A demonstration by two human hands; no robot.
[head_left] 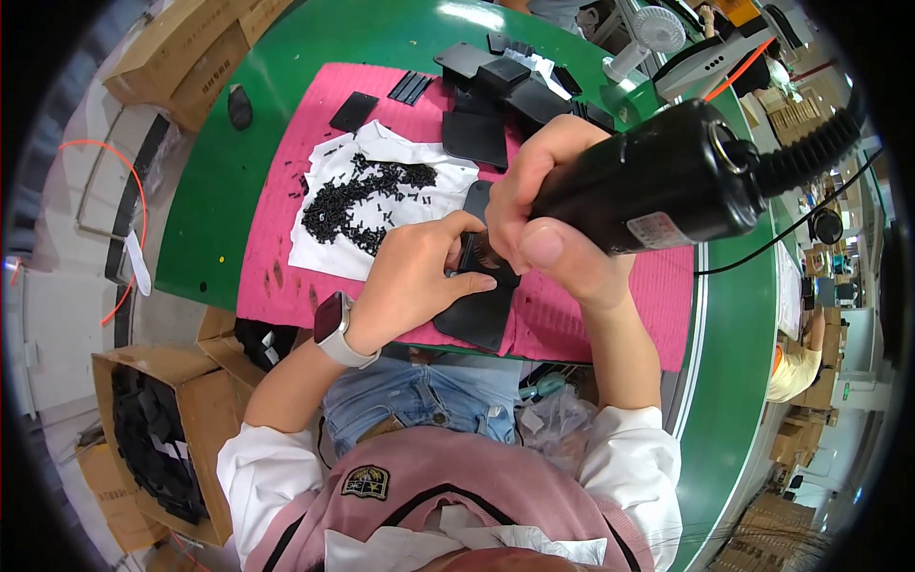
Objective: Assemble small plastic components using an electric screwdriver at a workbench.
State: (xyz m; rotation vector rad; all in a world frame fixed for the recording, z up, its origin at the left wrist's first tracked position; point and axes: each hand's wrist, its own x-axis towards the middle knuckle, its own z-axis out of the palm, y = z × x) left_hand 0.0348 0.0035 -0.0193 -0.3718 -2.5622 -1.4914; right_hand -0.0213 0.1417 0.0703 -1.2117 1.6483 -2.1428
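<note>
My right hand (575, 257) is wrapped round a thick black electric screwdriver (648, 181), whose cable runs off to the right. The tool's tip is hidden behind my fingers. My left hand (410, 276), a watch on its wrist, grips a small black plastic part (486, 254) between thumb and fingers. That part rests on a flat black panel (475, 315) near the front of the pink mat (562, 329). Left of it, many small black screws (334, 212) lie heaped and scattered on a white cloth (329, 261).
Black panels (474, 140) pile up at the back of the green table (205, 229). A black plate (354, 112) and slim black strips (410, 88) lie beyond the cloth. A white fan (658, 31) stands far right. Cardboard boxes (205, 419) flank the table's left side.
</note>
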